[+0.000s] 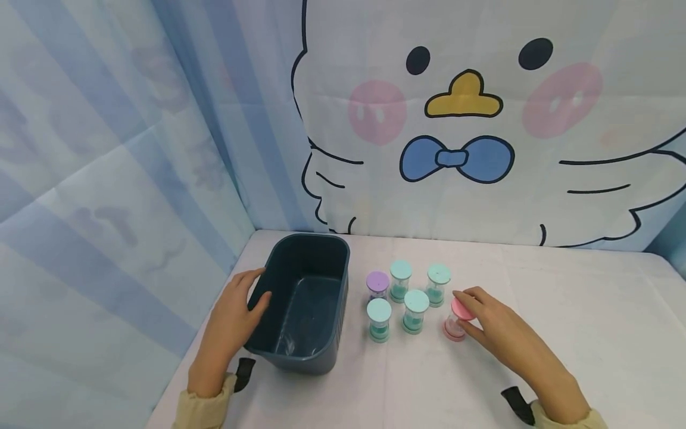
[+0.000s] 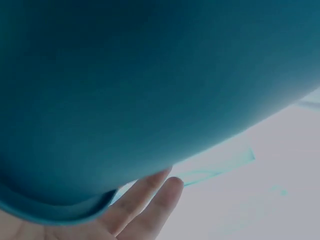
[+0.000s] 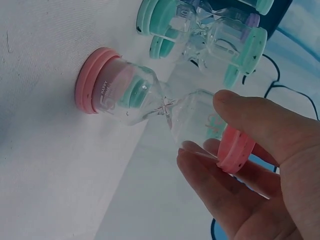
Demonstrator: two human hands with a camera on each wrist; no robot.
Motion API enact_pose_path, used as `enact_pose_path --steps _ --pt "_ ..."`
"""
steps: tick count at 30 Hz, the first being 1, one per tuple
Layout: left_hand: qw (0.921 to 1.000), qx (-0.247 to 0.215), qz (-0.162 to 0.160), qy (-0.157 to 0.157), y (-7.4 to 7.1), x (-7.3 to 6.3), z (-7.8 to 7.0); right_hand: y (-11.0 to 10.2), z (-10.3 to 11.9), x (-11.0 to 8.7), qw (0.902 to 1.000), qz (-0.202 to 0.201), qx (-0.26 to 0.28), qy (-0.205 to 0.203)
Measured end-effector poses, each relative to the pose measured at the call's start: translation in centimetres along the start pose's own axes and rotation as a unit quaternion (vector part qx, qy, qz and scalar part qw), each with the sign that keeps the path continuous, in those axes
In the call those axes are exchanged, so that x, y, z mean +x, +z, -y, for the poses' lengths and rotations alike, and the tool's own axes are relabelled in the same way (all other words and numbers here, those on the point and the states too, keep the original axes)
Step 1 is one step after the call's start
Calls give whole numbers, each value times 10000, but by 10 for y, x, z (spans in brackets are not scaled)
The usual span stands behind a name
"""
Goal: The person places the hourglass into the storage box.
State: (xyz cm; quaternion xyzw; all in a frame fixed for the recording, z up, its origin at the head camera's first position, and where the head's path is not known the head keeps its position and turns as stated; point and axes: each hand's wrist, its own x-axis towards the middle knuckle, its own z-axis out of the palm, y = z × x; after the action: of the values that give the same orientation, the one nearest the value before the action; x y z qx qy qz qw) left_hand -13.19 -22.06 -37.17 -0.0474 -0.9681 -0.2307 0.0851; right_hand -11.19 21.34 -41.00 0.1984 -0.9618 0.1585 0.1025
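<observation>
A pink-capped hourglass (image 1: pixel 454 329) stands on the table, its sand pink in the lower bulb. My right hand (image 1: pixel 495 328) pinches its top cap between thumb and fingers, as the right wrist view shows with the pink cap (image 3: pixel 234 149) close up. My left hand (image 1: pixel 227 322) holds the left rim of a deep dark-blue plastic bin (image 1: pixel 343 298), thumb over the inside. Only some fingers (image 2: pixel 155 205) show past the bin's wall (image 2: pixel 150 100) in the left wrist view. Between the hands stand several mint-capped hourglasses (image 1: pixel 415 301) and a purple-capped hourglass (image 1: pixel 377 281), partly hidden by a mint one.
A pale cloth covers the table (image 1: pixel 407 393). Behind it hangs a curtain (image 1: pixel 455 208) printed with a cartoon bird; a blue-striped curtain (image 1: pixel 107 179) closes off the left side. Dark straps (image 1: pixel 517 405) stick out by both wrists.
</observation>
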Motion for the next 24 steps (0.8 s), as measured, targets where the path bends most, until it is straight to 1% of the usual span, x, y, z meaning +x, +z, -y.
enact_pose_path --steps 4,10,14,24 --pt "9999 -94 52 -35 -1 1 1 -1 -1 0 10000 -34 11 -5" --pt "9995 -283 144 -66 0 4 5 0 -1 -1 9999 54 83 53" --pt "9990 -395 183 -89 1 6 8 1 -2 -1 9999 -4 120 18" --pt "9965 -657 320 -393 0 8 15 1 -6 0 9996 -74 225 -149"
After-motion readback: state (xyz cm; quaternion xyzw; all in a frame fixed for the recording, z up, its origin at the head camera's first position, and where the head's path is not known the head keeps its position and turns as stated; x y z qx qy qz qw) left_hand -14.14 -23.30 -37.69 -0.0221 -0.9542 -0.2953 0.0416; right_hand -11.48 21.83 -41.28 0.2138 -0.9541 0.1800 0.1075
